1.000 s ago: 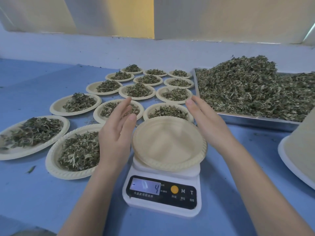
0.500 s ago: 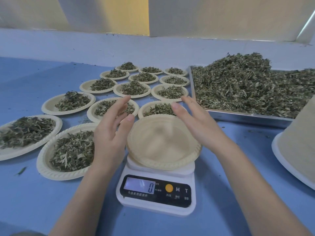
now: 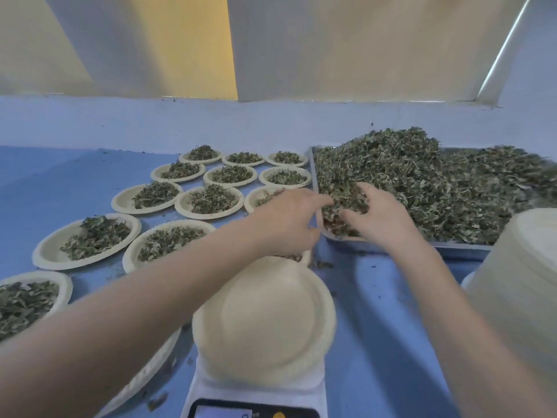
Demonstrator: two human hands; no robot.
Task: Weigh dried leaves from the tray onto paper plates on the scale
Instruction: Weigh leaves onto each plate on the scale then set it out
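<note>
Two hands are in the leaves at the near left corner of the tray. The right hand (image 3: 381, 218) is sunk into the dried leaves (image 3: 422, 182), fingers curled round a clump of the crumbly green-brown stuff. The left hand (image 3: 289, 220) reaches over the tray's edge, forefinger stretched into the pile, the other fingers tucked under; whether it holds any leaves, I cannot tell. The tray (image 3: 458, 251) is shallow, rectangular, dull metal, and heaped high with twiggy, flaky leaf. Nearer us, one bare paper plate (image 3: 265, 324) sits on the scale (image 3: 313, 396), round, cream, with a pressed rim, nothing on it. The scale is white plastic with a dark front panel, cut off at the bottom edge. To the left, rows of filled plates (image 3: 208, 200) spread over the blue surface (image 3: 385, 312), each with a small loose mound of leaf. On the right stands a tall stack of plates (image 3: 518, 285), pale and smooth. Loose crumbs of leaf dot the surface between tray and scale.
</note>
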